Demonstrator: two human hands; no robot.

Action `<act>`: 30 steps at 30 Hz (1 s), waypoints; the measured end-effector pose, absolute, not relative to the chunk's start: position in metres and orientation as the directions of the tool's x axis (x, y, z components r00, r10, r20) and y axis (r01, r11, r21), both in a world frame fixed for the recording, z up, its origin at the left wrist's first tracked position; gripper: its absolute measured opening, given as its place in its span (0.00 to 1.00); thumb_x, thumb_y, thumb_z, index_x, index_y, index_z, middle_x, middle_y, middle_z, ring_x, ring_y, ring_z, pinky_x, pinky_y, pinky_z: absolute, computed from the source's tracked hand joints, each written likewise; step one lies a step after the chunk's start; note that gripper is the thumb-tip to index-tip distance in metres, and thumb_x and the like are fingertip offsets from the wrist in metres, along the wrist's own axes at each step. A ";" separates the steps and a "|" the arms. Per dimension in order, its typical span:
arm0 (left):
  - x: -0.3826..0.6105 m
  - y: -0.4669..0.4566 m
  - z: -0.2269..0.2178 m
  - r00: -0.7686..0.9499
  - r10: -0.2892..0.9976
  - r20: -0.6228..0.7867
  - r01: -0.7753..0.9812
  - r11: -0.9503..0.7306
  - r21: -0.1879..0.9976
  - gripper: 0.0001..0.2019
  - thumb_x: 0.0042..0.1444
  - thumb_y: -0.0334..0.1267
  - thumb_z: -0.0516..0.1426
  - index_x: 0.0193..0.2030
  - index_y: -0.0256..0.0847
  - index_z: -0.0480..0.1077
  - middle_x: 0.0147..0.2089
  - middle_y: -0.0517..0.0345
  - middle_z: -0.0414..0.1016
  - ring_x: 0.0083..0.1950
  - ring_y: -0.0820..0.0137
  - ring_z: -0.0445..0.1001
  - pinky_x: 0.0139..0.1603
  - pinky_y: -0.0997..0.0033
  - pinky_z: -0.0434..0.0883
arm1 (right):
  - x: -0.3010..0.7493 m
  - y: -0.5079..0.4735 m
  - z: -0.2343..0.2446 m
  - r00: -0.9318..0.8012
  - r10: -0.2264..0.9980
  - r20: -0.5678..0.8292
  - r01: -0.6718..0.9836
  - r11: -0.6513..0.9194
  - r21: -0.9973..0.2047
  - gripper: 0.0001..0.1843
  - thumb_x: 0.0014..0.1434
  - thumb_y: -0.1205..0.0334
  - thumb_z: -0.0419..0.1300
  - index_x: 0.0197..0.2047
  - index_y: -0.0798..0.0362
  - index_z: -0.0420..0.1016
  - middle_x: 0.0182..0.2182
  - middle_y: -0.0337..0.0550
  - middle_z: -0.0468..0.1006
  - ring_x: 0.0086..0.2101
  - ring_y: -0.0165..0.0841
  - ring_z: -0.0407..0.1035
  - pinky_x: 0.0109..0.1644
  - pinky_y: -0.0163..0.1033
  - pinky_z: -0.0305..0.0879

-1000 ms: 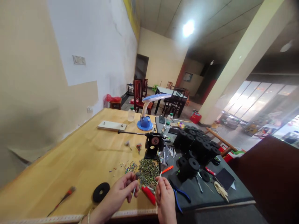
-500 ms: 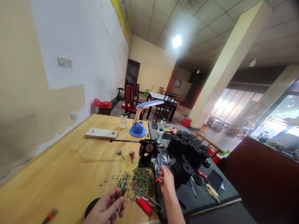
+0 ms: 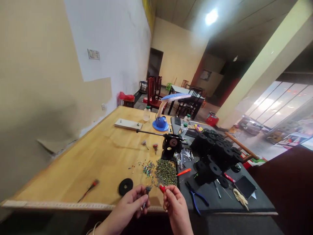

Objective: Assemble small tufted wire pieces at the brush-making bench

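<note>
My left hand [image 3: 137, 199], at the table's front edge, is closed on a small dark grey tuft [image 3: 148, 189] whose lower part the fingers hide. Just to its right, my right hand [image 3: 176, 204] grips red-handled snips [image 3: 162, 188]; only the red end shows and the fingers cover the rest. The two hands are close but apart. Beyond them lies a heap of small black-and-yellow pieces [image 3: 166, 172], with loose coloured beads [image 3: 148, 169] at its left. A black foam disc [image 3: 125, 187] lies left of my left hand.
A black clamp-like device with a long rod [image 3: 171, 145] stands behind the heap. Blue-handled pliers [image 3: 197, 197], an orange tool [image 3: 184, 172] and stacked black spools [image 3: 215, 147] occupy the dark mat at right. A blue lamp [image 3: 160, 123] stands behind; a brush [image 3: 89, 189] lies left.
My right hand has come back from beside the device and picked up the red-handled snips from the table. My left hand keeps the grey tuft. The view has swung left.
</note>
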State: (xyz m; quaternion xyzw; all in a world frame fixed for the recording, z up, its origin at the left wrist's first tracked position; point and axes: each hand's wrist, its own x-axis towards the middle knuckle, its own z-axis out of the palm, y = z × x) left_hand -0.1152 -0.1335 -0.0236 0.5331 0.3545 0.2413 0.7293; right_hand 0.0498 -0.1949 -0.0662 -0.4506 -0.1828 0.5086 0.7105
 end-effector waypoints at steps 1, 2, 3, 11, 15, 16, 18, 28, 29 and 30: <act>-0.118 -0.137 -0.023 0.625 0.733 -0.268 0.034 0.318 0.948 0.27 0.45 0.61 0.62 0.35 0.39 0.63 0.28 0.61 0.71 0.27 0.75 0.67 0.24 0.76 0.59 | 0.046 -0.197 -0.068 0.396 0.896 -0.200 -0.547 0.056 -0.835 0.25 0.42 0.45 0.75 0.30 0.55 0.71 0.20 0.33 0.68 0.20 0.22 0.56 0.23 0.29 0.52; -0.121 -0.139 -0.024 0.617 0.737 -0.277 0.041 0.321 0.946 0.26 0.46 0.61 0.62 0.35 0.39 0.63 0.28 0.61 0.71 0.27 0.75 0.67 0.24 0.76 0.58 | 0.041 -0.199 -0.071 0.381 0.903 -0.199 -0.534 0.039 -0.844 0.25 0.42 0.44 0.74 0.30 0.55 0.70 0.19 0.33 0.67 0.19 0.22 0.55 0.23 0.29 0.51; -0.124 -0.142 -0.025 0.609 0.740 -0.285 0.047 0.326 0.944 0.25 0.47 0.60 0.62 0.35 0.39 0.63 0.28 0.61 0.71 0.27 0.75 0.67 0.24 0.76 0.58 | 0.037 -0.200 -0.073 0.371 0.907 -0.201 -0.523 0.025 -0.852 0.25 0.43 0.43 0.73 0.29 0.54 0.69 0.19 0.32 0.66 0.19 0.22 0.54 0.22 0.29 0.50; -0.144 -0.161 -0.045 0.567 0.736 -0.370 0.062 0.410 0.910 0.21 0.49 0.54 0.61 0.35 0.38 0.64 0.27 0.62 0.70 0.26 0.77 0.66 0.23 0.76 0.54 | 0.008 -0.213 -0.101 0.355 0.868 -0.348 -0.502 -0.138 -0.854 0.32 0.37 0.36 0.72 0.29 0.55 0.70 0.18 0.28 0.58 0.18 0.20 0.43 0.20 0.29 0.38; -0.149 -0.170 -0.055 0.549 0.726 -0.414 0.062 0.459 0.887 0.20 0.49 0.53 0.61 0.34 0.39 0.62 0.27 0.63 0.70 0.25 0.77 0.65 0.23 0.77 0.53 | -0.003 -0.221 -0.108 0.378 0.876 -0.299 -0.438 -0.115 -0.891 0.30 0.40 0.37 0.72 0.28 0.56 0.71 0.22 0.34 0.65 0.22 0.22 0.50 0.22 0.28 0.45; -0.150 -0.171 -0.058 0.544 0.727 -0.419 0.057 0.466 0.883 0.20 0.49 0.53 0.61 0.35 0.39 0.62 0.26 0.63 0.70 0.24 0.78 0.65 0.23 0.77 0.53 | -0.005 -0.223 -0.109 0.361 0.884 -0.295 -0.431 -0.122 -0.894 0.29 0.42 0.38 0.71 0.29 0.56 0.71 0.22 0.34 0.64 0.21 0.22 0.49 0.22 0.28 0.44; -0.152 -0.173 -0.063 0.536 0.729 -0.426 0.047 0.478 0.877 0.20 0.50 0.54 0.60 0.36 0.39 0.63 0.25 0.64 0.69 0.23 0.78 0.64 0.22 0.77 0.52 | -0.009 -0.226 -0.111 0.305 0.899 -0.315 -0.435 -0.162 -0.886 0.28 0.44 0.37 0.70 0.29 0.55 0.69 0.18 0.30 0.59 0.19 0.21 0.45 0.20 0.29 0.40; -0.163 -0.179 -0.082 0.542 0.723 -0.428 -0.018 0.519 0.854 0.16 0.52 0.48 0.61 0.35 0.36 0.66 0.30 0.59 0.71 0.29 0.75 0.68 0.25 0.77 0.59 | -0.027 -0.225 -0.113 0.164 0.909 -0.383 -0.466 -0.271 -0.842 0.31 0.42 0.34 0.68 0.30 0.53 0.65 0.15 0.30 0.64 0.14 0.19 0.44 0.17 0.28 0.37; -0.163 -0.180 -0.082 0.539 0.725 -0.429 -0.018 0.519 0.855 0.16 0.52 0.48 0.62 0.35 0.36 0.66 0.29 0.59 0.71 0.29 0.76 0.68 0.25 0.77 0.59 | -0.028 -0.224 -0.113 0.159 0.908 -0.387 -0.458 -0.279 -0.844 0.32 0.42 0.33 0.68 0.30 0.53 0.65 0.16 0.31 0.66 0.14 0.19 0.45 0.16 0.28 0.38; -0.163 -0.180 -0.083 0.537 0.725 -0.431 -0.016 0.519 0.854 0.16 0.52 0.47 0.62 0.34 0.36 0.66 0.29 0.60 0.70 0.29 0.76 0.67 0.26 0.77 0.59 | -0.029 -0.224 -0.113 0.157 0.908 -0.389 -0.446 -0.286 -0.848 0.32 0.42 0.33 0.68 0.30 0.53 0.65 0.16 0.32 0.67 0.14 0.19 0.45 0.16 0.28 0.38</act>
